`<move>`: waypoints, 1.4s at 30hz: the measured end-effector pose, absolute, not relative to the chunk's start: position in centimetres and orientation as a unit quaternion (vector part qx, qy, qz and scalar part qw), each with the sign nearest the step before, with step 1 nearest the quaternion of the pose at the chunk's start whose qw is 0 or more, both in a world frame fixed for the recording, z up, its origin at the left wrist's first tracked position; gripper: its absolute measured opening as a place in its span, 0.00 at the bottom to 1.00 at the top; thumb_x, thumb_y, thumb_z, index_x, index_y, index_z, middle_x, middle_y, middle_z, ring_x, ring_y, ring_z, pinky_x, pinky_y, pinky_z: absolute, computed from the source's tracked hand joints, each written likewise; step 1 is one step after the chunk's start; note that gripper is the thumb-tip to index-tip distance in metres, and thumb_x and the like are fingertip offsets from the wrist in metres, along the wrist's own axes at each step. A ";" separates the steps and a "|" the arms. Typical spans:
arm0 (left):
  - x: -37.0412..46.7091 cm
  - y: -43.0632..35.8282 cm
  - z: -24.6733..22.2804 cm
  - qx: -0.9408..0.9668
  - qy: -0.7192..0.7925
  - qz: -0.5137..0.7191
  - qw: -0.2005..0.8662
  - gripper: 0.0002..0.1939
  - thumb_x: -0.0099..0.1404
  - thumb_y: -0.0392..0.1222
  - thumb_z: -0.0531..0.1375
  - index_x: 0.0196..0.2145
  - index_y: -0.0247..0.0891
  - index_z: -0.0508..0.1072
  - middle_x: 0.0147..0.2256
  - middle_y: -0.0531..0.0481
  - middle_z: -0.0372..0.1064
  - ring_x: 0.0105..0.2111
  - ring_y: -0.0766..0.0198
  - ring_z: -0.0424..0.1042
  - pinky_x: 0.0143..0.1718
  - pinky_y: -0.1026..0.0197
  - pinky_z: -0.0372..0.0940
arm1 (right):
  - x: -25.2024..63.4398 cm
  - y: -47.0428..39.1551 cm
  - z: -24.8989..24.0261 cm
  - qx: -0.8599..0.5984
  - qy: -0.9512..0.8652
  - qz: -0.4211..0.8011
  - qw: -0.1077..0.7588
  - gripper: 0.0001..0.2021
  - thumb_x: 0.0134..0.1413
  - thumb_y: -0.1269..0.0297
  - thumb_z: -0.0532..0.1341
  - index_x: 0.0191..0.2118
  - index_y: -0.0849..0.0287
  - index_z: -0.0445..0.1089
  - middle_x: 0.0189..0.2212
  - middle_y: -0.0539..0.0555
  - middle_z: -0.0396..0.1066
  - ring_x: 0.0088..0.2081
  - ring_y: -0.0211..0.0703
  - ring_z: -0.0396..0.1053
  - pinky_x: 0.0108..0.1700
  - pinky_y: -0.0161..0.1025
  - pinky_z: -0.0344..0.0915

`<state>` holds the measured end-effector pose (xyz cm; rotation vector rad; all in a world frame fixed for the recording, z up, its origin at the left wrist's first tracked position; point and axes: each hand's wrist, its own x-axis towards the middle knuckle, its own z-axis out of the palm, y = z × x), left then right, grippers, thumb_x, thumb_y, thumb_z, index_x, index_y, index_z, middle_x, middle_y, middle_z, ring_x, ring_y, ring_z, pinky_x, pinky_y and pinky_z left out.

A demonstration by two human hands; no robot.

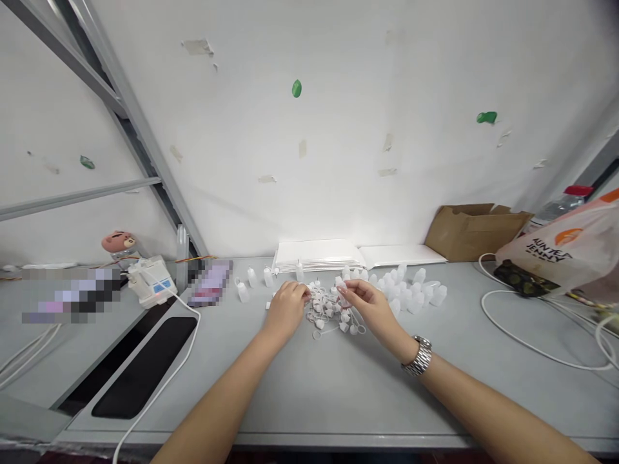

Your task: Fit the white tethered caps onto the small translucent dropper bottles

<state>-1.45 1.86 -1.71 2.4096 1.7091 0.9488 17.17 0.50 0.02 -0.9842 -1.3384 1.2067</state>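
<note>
Grip of the right hand [371, 306] pinches a small translucent bottle [340, 284] by white caps [318, 307] heaped on the counter [319, 393]. Left hand [286, 306] is at the heap's left edge; its grip cannot be told.

A white wall [348, 129] fills the upper part of the frame, marked with torn beige tape [197, 47] and small green scraps [296, 88]. A grey metal post [140, 129] slants down from the upper left, joined by a crossbar [82, 196] at the left. Below spreads a pale grey worktop [333, 399], its front edge near the bottom. The light is pale and bright.
</note>
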 end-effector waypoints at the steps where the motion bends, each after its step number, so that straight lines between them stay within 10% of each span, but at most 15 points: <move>1: -1.4 1.8 -1.5 0.760 0.556 0.334 0.045 0.07 0.58 0.31 0.54 0.28 0.39 0.70 0.30 0.49 0.69 0.36 0.59 0.65 0.37 0.58 0.59 | 17.1 0.5 0.0 -0.410 -0.556 0.508 0.514 0.15 0.43 0.53 0.63 0.33 0.60 0.67 0.28 0.50 0.66 0.30 0.37 0.64 0.32 0.37 0.67; 18: -1.6 1.9 0.6 0.280 0.399 0.640 0.594 0.15 0.39 0.37 0.70 0.26 0.34 0.72 0.28 0.50 0.73 0.29 0.69 0.70 0.32 0.67 0.61 | 16.8 -0.5 -0.1 -0.406 -0.627 0.492 0.448 0.15 0.48 0.53 0.60 0.36 0.60 0.70 0.31 0.53 0.70 0.33 0.40 0.67 0.36 0.38 0.64; 42: 0.1 0.4 0.6 0.475 0.421 0.541 0.552 0.12 0.49 0.42 0.65 0.32 0.36 0.75 0.36 0.47 0.74 0.39 0.61 0.70 0.44 0.59 0.61 | 16.5 -0.7 -0.6 -0.398 -0.651 0.477 0.435 0.15 0.50 0.53 0.58 0.38 0.58 0.69 0.30 0.52 0.70 0.30 0.40 0.68 0.34 0.38 0.65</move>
